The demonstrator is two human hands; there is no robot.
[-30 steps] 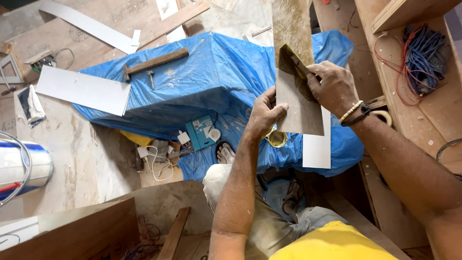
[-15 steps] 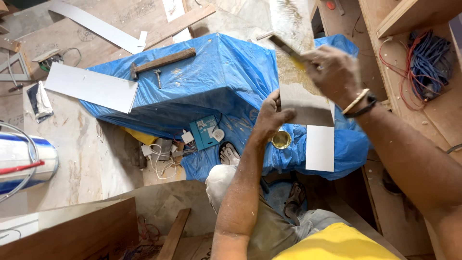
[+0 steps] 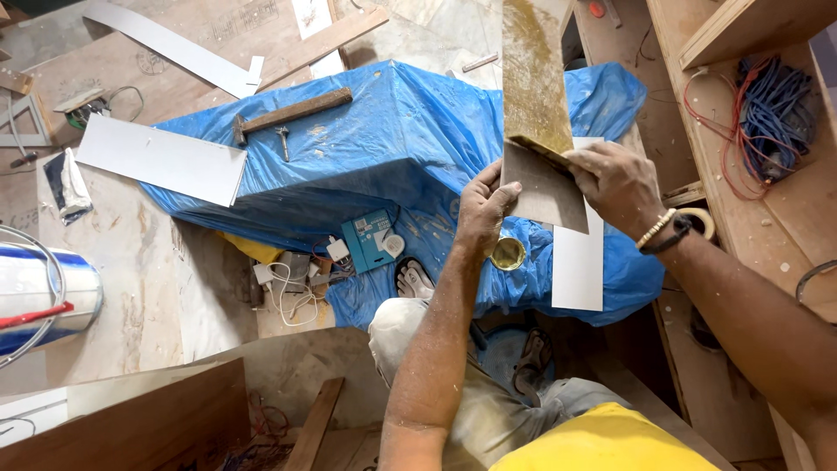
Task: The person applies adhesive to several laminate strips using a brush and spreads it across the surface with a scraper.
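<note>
My left hand (image 3: 485, 208) grips the left edge of a long narrow brown strip of laminate (image 3: 536, 105) that I hold up over the blue tarp (image 3: 392, 148). Yellowish glue coats the strip's upper part; its lower part (image 3: 545, 187) is bare brown. My right hand (image 3: 615, 179) presses a small flat spreader (image 3: 545, 148) against the strip at the edge of the glue. A small open tin of yellow glue (image 3: 507, 254) sits on the tarp just below my left hand. A white strip (image 3: 578, 262) lies on the tarp under the held one.
A hammer (image 3: 288, 113) and a white panel (image 3: 161, 160) rest on the tarp's left side. A blue and white can (image 3: 39, 296) stands at far left. Blue wire coils (image 3: 767, 113) lie in a wooden shelf at right. A blue socket box (image 3: 366, 242) with cables sits by my sandalled foot (image 3: 412, 279).
My right hand, high on the strip half a second ago, has come down to the lower edge of the glue. My left hand keeps its grip on the edge.
</note>
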